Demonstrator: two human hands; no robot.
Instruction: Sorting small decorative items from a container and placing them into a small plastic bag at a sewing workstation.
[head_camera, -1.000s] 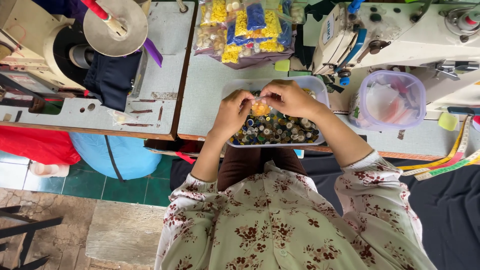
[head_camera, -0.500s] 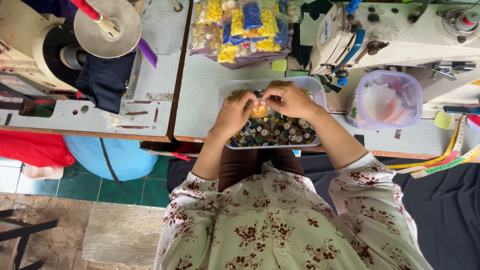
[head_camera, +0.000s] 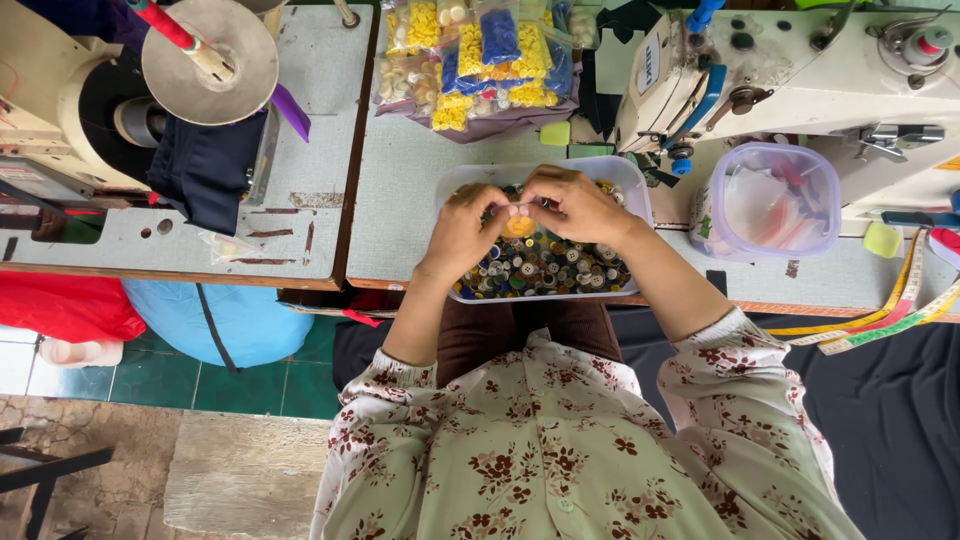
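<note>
Okay, I'm looking down from the head cam: both hands are over the clear plastic tray (head_camera: 447, 190) of mixed buttons (head_camera: 545, 268), which sits at the near edge of the grey worktable (head_camera: 400, 215). Left hand (head_camera: 468, 228) and right hand (head_camera: 573, 203) meet above the tray's middle, fingertips pinched together on something small; just below them I see a yellow-orange button (head_camera: 519, 227), and I think that's what they grip, but the fingers cover the contact so I can't confirm. Both hands are narrow, fingers curled in, thumbs toward each other. Beyond the tray, at the table's far edge, bags of yellow and blue buttons (head_camera: 480, 60) lie in a pile. Right of the tray stands a round clear lidded tub (head_camera: 780, 200), and behind that a white sewing machine (head_camera: 800, 70). A yellow tape measure (head_camera: 890, 320) trails off right of the tub. Left of the tray, on the next table, dark folded fabric (head_camera: 205, 165) sits beside another machine (head_camera: 60, 110).
</note>
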